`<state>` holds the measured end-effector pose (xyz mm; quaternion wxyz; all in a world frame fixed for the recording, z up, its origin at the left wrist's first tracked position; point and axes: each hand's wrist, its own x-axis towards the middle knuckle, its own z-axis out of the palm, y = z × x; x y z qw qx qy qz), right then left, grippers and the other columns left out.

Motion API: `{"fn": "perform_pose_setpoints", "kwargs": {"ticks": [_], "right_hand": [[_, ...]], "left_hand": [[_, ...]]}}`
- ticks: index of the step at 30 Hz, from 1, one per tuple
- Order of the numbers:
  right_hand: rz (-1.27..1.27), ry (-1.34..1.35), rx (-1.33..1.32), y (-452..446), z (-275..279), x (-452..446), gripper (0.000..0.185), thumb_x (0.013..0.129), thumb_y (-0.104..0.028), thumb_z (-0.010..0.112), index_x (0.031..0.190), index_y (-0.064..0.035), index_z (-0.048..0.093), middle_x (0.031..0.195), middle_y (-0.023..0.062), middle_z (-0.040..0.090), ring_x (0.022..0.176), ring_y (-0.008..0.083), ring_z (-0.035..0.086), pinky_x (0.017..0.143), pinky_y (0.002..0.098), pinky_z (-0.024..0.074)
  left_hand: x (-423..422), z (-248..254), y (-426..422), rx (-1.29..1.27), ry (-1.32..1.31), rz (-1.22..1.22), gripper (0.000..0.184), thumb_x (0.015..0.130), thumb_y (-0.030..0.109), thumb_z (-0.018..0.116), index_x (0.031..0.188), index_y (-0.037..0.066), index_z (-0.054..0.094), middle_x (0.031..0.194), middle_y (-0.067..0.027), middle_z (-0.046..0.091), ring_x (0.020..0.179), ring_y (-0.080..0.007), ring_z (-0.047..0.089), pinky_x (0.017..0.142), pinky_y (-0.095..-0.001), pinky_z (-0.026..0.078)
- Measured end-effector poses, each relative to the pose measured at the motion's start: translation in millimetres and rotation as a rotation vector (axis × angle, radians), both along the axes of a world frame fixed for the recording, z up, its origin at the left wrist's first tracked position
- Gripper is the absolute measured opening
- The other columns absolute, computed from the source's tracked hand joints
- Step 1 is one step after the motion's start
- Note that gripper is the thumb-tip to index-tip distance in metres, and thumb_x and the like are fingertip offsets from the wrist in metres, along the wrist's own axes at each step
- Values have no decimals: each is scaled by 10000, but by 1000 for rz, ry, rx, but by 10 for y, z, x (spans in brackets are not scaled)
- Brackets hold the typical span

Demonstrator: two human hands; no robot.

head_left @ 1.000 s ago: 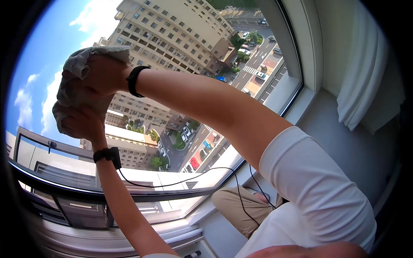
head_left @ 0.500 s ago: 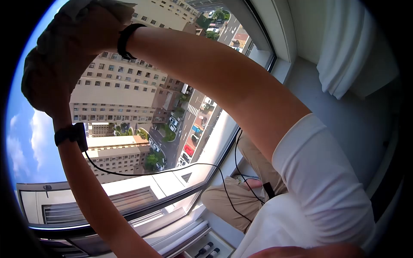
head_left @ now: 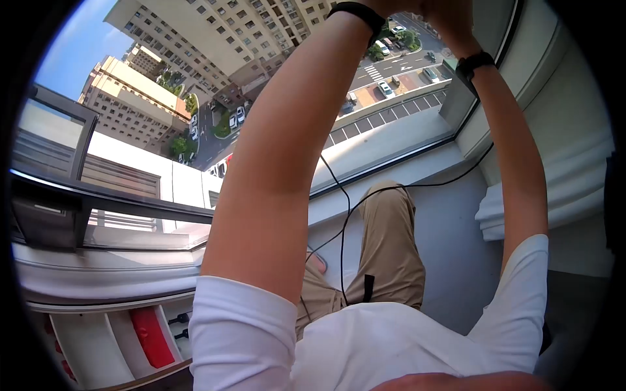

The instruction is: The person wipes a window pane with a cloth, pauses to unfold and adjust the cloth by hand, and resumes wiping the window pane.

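Note:
My left hand [head_left: 391, 5] is at the top edge of the view, mostly cut off, with a black band [head_left: 360, 14] on its wrist. Close to it, my right hand [head_left: 450, 25] reaches up in front of the window, its fingers largely outside the frame. Another black band [head_left: 475, 64] is on the right wrist. Both arms are raised at the window pane [head_left: 385, 133]. Whatever the fingers hold is out of sight. Black cables [head_left: 417, 186] run past my arms and over my lap.
A dark window frame [head_left: 385, 166] and sill [head_left: 437, 159] lie ahead. At right hangs a white curtain [head_left: 554, 202]. An open compartmented drawer or box [head_left: 98, 345] with a red item [head_left: 151, 335] is at lower left. Buildings [head_left: 195, 39] and parked cars [head_left: 386, 89] show far below outside.
Both hands have swung from the upper left to the top right along the window. The grey cloth they held before is no longer in view. My view has turned too.

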<state>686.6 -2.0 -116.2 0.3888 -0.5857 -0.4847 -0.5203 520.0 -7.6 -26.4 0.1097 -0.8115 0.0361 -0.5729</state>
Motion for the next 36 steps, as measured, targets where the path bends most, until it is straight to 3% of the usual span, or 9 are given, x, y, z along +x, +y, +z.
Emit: {"fn": "perform_pose_setpoints", "kwargs": {"ticks": [2,4,10,12,16,25,29,32,36], "right_hand": [[31,-116,-84,79,-92,136,352,973,-295,635,1174,-7,623,1115,214,634,1050,401,606,892,519,474],[42,-218,-182,90,-110,65,255,971,-261,646,1089,-35,636,1030,169,639,962,380,640,787,511,513],[156,-268,-93,443,472,-879,264,947,-241,667,1135,-56,646,1075,160,653,1026,331,647,788,512,525],[243,-535,-31,469,831,-1299,329,948,-265,667,1228,-95,643,1063,142,686,1032,303,665,804,484,540],[650,-249,-101,150,1399,-2896,385,986,-315,637,1254,-38,631,1119,169,672,1071,311,626,908,479,489],[610,-354,5,-31,1652,-5136,274,999,-315,655,1108,-63,658,1008,101,672,958,222,624,806,412,504],[183,-663,187,25,1537,-5819,245,1001,-322,667,1033,-79,670,955,82,671,904,190,624,751,377,510],[1285,117,-158,-590,1603,-6006,241,987,-305,687,1042,-71,675,950,95,670,895,193,632,747,367,525],[1439,66,-107,-489,1405,-6328,284,953,-303,736,1068,-52,670,928,93,666,889,188,647,772,358,540]], "left_hand": [[-113,-106,221,325,10,245,458,883,271,611,1277,40,646,1281,-158,623,1290,-337,521,1168,-479,367],[-412,-62,166,336,52,272,479,885,291,613,1295,47,647,1311,-154,614,1313,-326,510,1182,-480,355],[-1525,352,130,317,-63,395,446,850,325,666,1207,57,676,1229,-157,644,1249,-318,550,1131,-478,396],[-2106,787,-325,123,81,527,414,839,328,696,1163,70,687,1152,-157,663,1181,-325,576,1070,-476,430],[-3275,1111,-603,201,51,656,376,847,336,734,1108,68,698,1015,-154,669,1067,-345,600,964,-476,467],[-5396,837,-221,317,-260,833,435,924,326,673,1248,36,676,1031,-153,647,1045,-360,584,983,-489,441],[-5813,534,-392,201,-300,1001,503,936,320,651,1335,14,635,1016,-172,630,1003,-367,574,950,-493,434],[-6007,325,-419,72,-349,1117,585,929,310,643,1413,-13,581,997,-182,613,966,-379,563,927,-499,424],[-6360,67,-271,152,-373,1169,663,931,303,602,1519,19,486,1116,-211,599,1073,-393,566,975,-533,431]]}}
